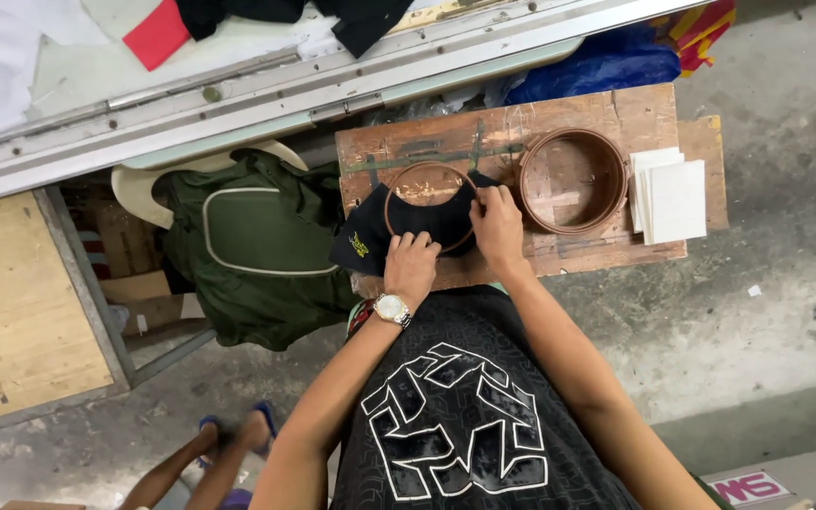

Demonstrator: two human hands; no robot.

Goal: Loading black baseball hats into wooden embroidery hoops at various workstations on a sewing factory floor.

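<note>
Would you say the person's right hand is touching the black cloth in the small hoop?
Touching: the head view shows the right hand fingers pressed onto the black cloth.

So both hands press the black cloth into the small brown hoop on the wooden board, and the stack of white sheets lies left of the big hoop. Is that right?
Not quite: the head view shows the white sheets right of the big hoop, not left. The rest holds: left hand and right hand press the black cloth into the small hoop on the wooden board.

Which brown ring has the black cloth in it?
The smaller brown hoop under both hands, left of the board. The bigger hoop beside the white squares holds no cloth.
</note>
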